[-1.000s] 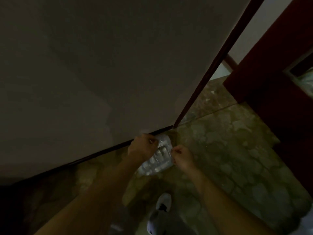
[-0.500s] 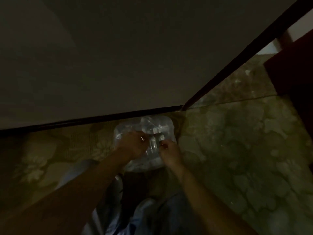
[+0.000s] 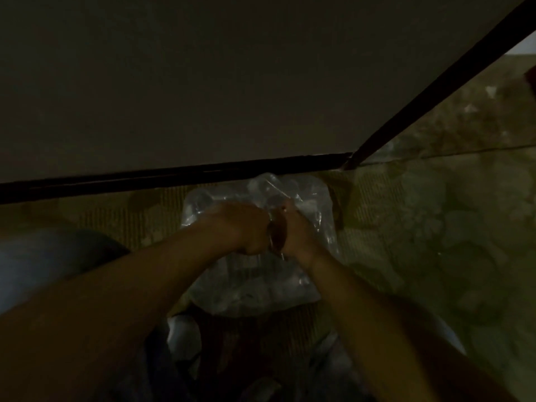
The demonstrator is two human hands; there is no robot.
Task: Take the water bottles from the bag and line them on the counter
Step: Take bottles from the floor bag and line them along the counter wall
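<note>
Light is poor; findings are limited accordingly. The bag [image 3: 255, 274], clear plastic, sits on the patterned floor [image 3: 435, 242] just short of the dark skirting strip [image 3: 174, 175] at the foot of the wall [image 3: 232, 82]. Pale rounded shapes show through the plastic; I judge these to be the water bottles [image 3: 261, 285], all inside, though I cannot count them.

My left hand [image 3: 240, 227] is clenched on the gathered plastic at the top of the bag. My right hand [image 3: 293, 227] is pressed against it and closed on the same bunch of plastic. Both hands meet above the middle of the bag. Whether the plastic there is knotted or merely twisted cannot be made out.

Step in hand, in my judgement: opening the bag. No bottle is out, and no counter is in view.

The next move calls for pulling the two grips apart to part the mouth, then reaching in with one hand for the first bottle while the other steadies the plastic. Thin plastic may tear and spill bottles.
</note>
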